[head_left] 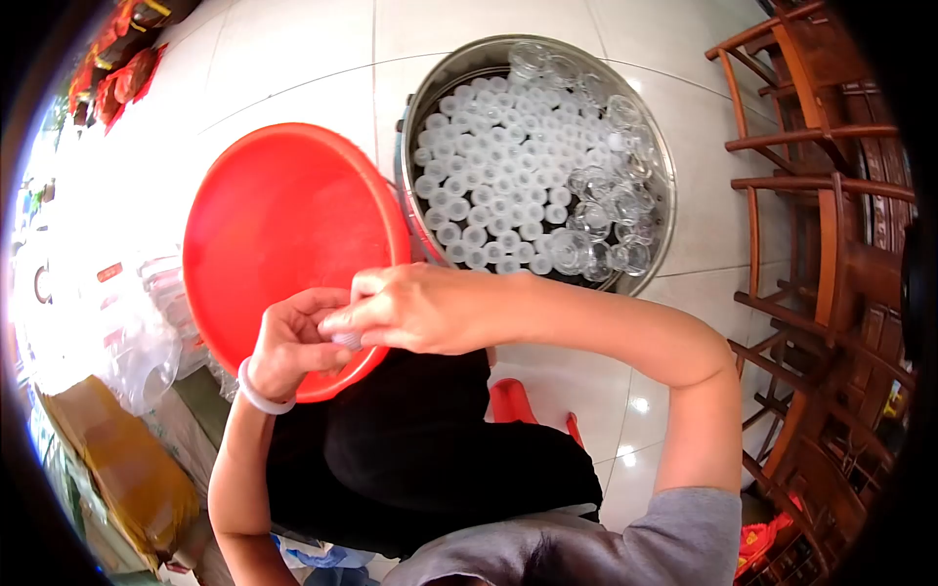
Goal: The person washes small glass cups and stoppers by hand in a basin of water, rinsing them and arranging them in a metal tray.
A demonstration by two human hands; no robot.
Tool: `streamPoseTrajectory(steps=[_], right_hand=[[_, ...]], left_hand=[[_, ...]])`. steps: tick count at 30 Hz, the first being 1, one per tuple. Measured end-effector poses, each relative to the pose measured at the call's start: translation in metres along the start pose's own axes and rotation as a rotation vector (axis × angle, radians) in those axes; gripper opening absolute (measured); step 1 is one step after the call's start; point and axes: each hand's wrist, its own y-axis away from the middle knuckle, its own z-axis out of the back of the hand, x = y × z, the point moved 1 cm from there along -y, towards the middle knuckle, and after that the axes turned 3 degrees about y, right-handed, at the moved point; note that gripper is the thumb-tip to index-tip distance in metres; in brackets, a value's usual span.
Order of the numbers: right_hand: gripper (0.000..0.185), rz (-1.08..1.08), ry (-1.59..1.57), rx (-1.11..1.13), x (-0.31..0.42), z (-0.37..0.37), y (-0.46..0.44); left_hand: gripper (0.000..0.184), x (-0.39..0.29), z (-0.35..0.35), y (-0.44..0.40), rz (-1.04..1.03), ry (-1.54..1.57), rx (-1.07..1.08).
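Observation:
My left hand (296, 342), with a pale bangle at its wrist, and my right hand (415, 311) meet over the near edge of a red basin (283, 225). Their fingers close round a small whitish, translucent piece (347, 340), mostly hidden by the fingers. Beyond my right hand stands a round metal tray (667, 186). Many small frosted cups (503, 161) fill its left and middle, openings up. Clear glass-like pieces (594, 220) lie along its right side.
Wooden chairs (826, 133) line the right side. Clear plastic bags (132, 342) and a brown package (117, 459) lie at the left. Red items (127, 83) are at the upper left. A red slipper (510, 400) rests on the tiled floor (445, 24).

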Motion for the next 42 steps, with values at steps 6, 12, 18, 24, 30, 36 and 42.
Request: streamPoseTrajectory(steps=[6,12,18,24,30,36,42], right_hand=[[0.021,0.011,0.132,-0.141,0.011,0.023,0.014],[0.015,-0.191,0.816,-0.121,0.008,0.060,0.095],[0.007,-0.182,0.900,0.065,-0.015,0.050,0.119],[0.006,-0.068,0.960,0.088,-0.031,0.038,0.116],[0.007,-0.059,1.022,0.116,-0.033,0.038,0.112],[0.006,-0.017,0.897,0.028,-0.032,0.041,0.116],[0.004,-0.159,0.884,0.193,-0.033,0.042,0.113]], left_hand=[[0.071,-0.006,-0.008,-0.001,-0.105,0.036,0.067],[0.053,0.012,0.025,-0.004,-0.117,-0.123,-0.121],[0.038,0.019,0.034,-0.005,-0.012,-0.092,-0.151],[0.036,0.015,0.033,-0.006,-0.013,-0.067,-0.171],[0.035,0.015,0.033,-0.008,0.003,-0.064,-0.151],[0.034,0.016,0.036,-0.005,-0.002,-0.039,-0.146],[0.037,0.016,0.036,-0.003,-0.006,-0.084,-0.185]])
